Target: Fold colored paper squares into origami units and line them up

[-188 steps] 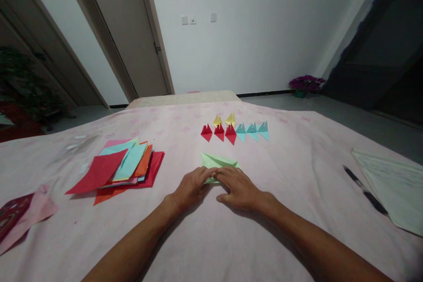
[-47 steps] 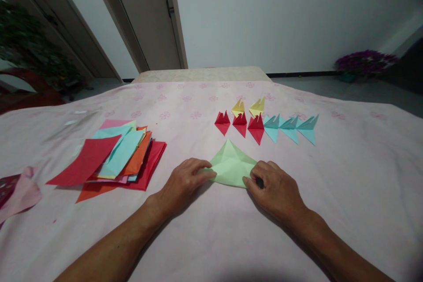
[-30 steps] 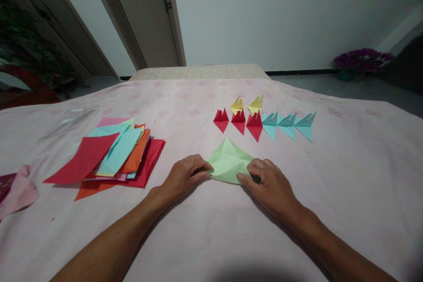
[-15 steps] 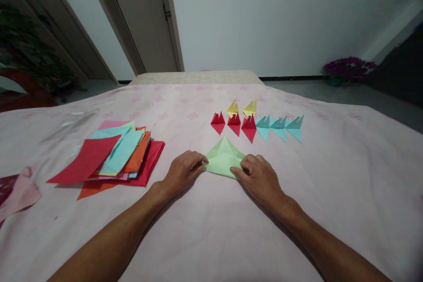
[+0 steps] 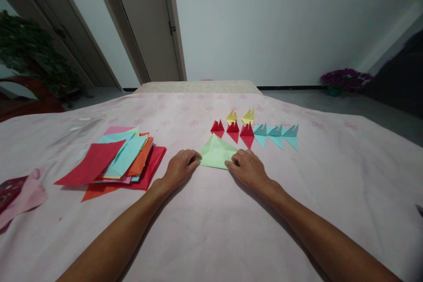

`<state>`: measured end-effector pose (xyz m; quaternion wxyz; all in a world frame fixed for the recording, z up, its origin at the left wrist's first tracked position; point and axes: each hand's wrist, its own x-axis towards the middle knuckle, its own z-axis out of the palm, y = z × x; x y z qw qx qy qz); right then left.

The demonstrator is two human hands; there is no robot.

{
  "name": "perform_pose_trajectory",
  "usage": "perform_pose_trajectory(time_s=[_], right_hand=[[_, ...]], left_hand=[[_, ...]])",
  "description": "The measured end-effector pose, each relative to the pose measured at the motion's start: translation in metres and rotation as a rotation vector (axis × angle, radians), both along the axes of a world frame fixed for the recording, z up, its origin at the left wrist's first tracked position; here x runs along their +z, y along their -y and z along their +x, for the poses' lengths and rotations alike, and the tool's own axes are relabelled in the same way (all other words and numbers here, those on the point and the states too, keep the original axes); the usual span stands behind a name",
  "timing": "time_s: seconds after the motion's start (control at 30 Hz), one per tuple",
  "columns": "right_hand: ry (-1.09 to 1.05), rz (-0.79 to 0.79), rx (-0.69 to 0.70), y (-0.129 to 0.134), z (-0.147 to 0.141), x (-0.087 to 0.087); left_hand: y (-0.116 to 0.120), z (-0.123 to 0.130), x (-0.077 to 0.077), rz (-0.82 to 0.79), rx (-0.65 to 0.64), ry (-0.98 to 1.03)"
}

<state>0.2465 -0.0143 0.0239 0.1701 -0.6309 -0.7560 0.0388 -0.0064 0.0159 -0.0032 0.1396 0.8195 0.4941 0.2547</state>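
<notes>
A light green folded paper [image 5: 214, 153] lies on the pink tablecloth, its peak pointing away from me. My left hand [image 5: 183, 165] pinches its left corner between thumb and fingers. On the right side, my right hand [image 5: 247, 167] grips the paper near its lower right edge, thumb on top. Beyond the paper stand red folded birds [image 5: 232, 131] in a row, with light blue folded birds [image 5: 276, 134] to their right. Two yellow folded birds [image 5: 247, 116] are behind the red ones.
A loose pile of coloured paper sheets [image 5: 92, 163] lies left of my left hand. Farther left is a pink cloth [image 5: 28, 200] over something dark red. Past the table [image 5: 194, 87] are a wall and door; purple flowers [image 5: 345, 80] stand at the back right.
The camera view has tilted slightly upward. The green paper and both hands sit a little farther left, and my hands still hold it.
</notes>
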Motion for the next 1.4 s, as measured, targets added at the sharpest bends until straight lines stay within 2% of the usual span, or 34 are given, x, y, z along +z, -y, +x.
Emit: perform_pose_trajectory(time_s=[0.13, 0.27, 0.33, 0.43, 0.53, 0.6, 0.77, 0.83, 1.1, 1.23, 1.33, 1.4], right_hand=[[-0.01, 0.043, -0.029, 0.005, 0.0, -0.006], [0.004, 0.089, -0.06, 0.005, 0.0, -0.015], [0.015, 0.109, -0.066, 0.005, 0.0, -0.017], [0.029, 0.137, -0.082, 0.007, -0.002, -0.016], [0.051, 0.19, -0.062, 0.012, -0.002, -0.01], [0.071, 0.244, 0.032, 0.015, -0.003, -0.007], [0.123, 0.296, 0.45, 0.016, -0.008, -0.01], [0.132, 0.257, 0.5, 0.016, -0.01, -0.012], [0.116, 0.2, 0.245, 0.013, -0.003, -0.011], [0.053, 0.235, 0.093, 0.002, -0.002, -0.013], [0.029, 0.2, -0.041, -0.005, -0.002, -0.016], [0.012, 0.171, -0.079, -0.005, -0.001, -0.017]], left_hand=[[0.003, 0.0, 0.003, 0.004, 0.002, 0.008], [0.007, 0.002, 0.006, 0.154, -0.017, 0.001], [0.008, 0.004, 0.006, 0.237, -0.08, -0.041], [0.013, 0.006, 0.008, 0.265, -0.224, -0.158], [0.026, 0.012, 0.009, 0.245, -0.231, -0.291], [0.039, 0.018, 0.007, 0.24, -0.183, -0.351], [0.066, 0.031, -0.005, 0.233, -0.083, -0.366], [0.07, 0.033, -0.007, 0.227, -0.067, -0.388], [0.07, 0.033, -0.008, 0.209, -0.019, -0.449], [0.066, 0.031, -0.004, 0.185, -0.052, -0.464], [0.062, 0.027, 0.001, 0.171, -0.083, -0.436], [0.059, 0.025, 0.004, 0.162, -0.101, -0.408]])
